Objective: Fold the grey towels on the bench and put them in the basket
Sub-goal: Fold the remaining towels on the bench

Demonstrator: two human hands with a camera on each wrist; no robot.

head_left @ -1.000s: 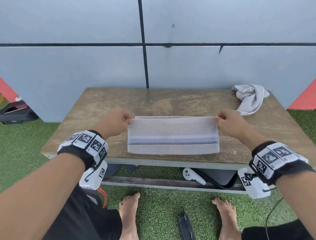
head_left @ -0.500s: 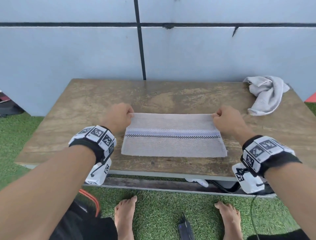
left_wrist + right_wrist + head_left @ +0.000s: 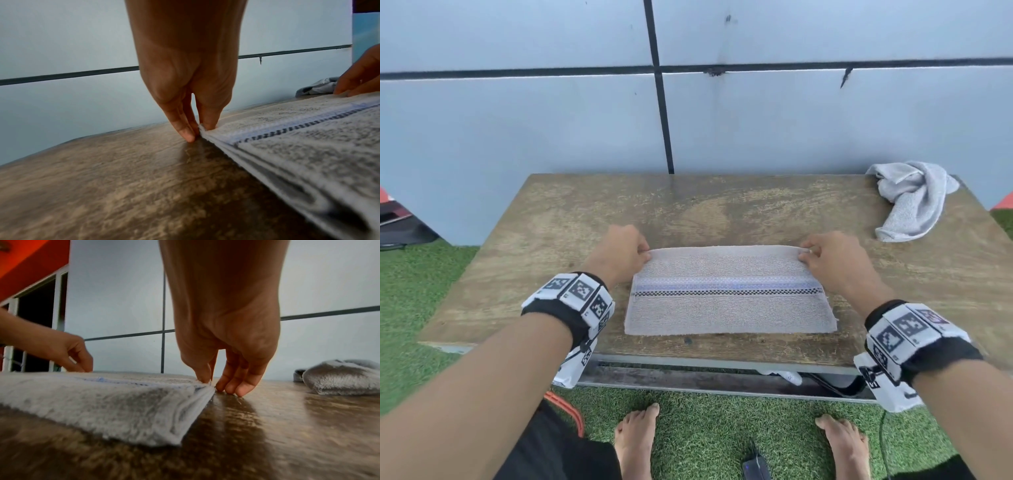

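A folded grey towel (image 3: 729, 301) with a blue and black checked stripe lies flat on the wooden bench (image 3: 571, 240), near its front edge. My left hand (image 3: 643, 251) pinches the towel's far left corner (image 3: 202, 129) between thumb and fingers. My right hand (image 3: 806, 255) pinches the far right corner (image 3: 207, 384) the same way. Both hands are down at the bench surface. A second grey towel (image 3: 911, 202) lies crumpled at the bench's far right corner. No basket is in view.
A pale panelled wall (image 3: 688, 120) stands right behind the bench. Green artificial grass (image 3: 705, 428) and my bare feet lie below its front edge. An orange rim (image 3: 565, 409) shows at my left knee, and a white controller (image 3: 787, 375) sits under the bench.
The towel hung from both hands over the front edge; now it lies flat on the bench. Both hands have moved forward and down, still pinching its far corners.
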